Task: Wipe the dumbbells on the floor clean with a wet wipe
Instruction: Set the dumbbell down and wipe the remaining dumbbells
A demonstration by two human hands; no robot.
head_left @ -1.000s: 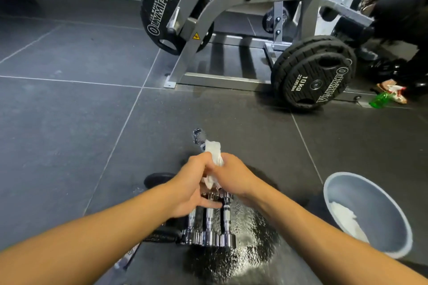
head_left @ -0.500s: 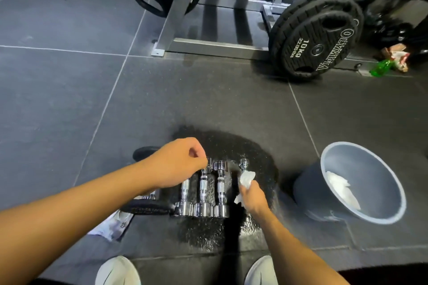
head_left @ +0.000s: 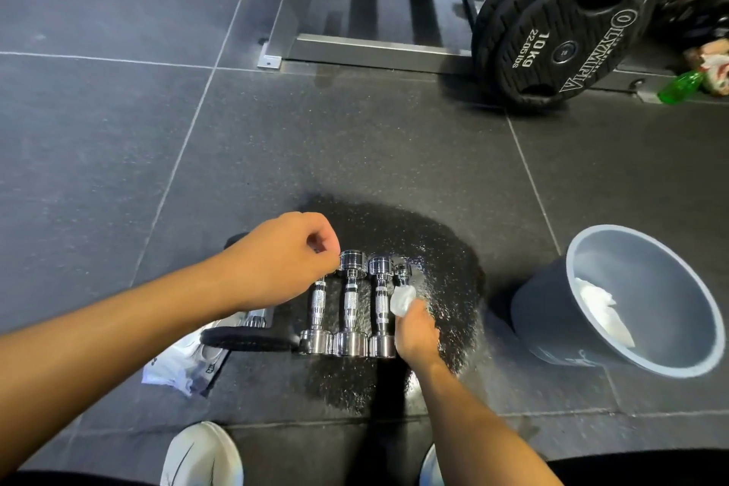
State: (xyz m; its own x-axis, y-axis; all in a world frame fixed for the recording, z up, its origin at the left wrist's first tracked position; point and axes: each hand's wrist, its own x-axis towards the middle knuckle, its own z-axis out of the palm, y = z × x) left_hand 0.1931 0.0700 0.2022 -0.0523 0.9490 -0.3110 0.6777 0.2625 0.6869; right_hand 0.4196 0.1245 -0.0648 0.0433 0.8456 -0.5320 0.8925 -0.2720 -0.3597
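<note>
A: Head view: four chrome dumbbells (head_left: pixel 350 306) lie on the wet floor (head_left: pixel 442 249); right hand (head_left: pixel 416 331) pinches the wet wipe (head_left: pixel 402 299) against the rightmost handle.

B: Left hand (head_left: pixel 282 260), fingers curled, rests over the leftmost head. Wiping is under way; next, probably rub along that handle.

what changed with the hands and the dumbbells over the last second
A second ago both hands held one dumbbell up and rubbed it with the wipe. That dumbbell is now down at the right end of the row of dumbbells. The right hand grips the wipe against it, and the left hand has let go and hangs curled over the row's left end. The bin stayed put.
</note>
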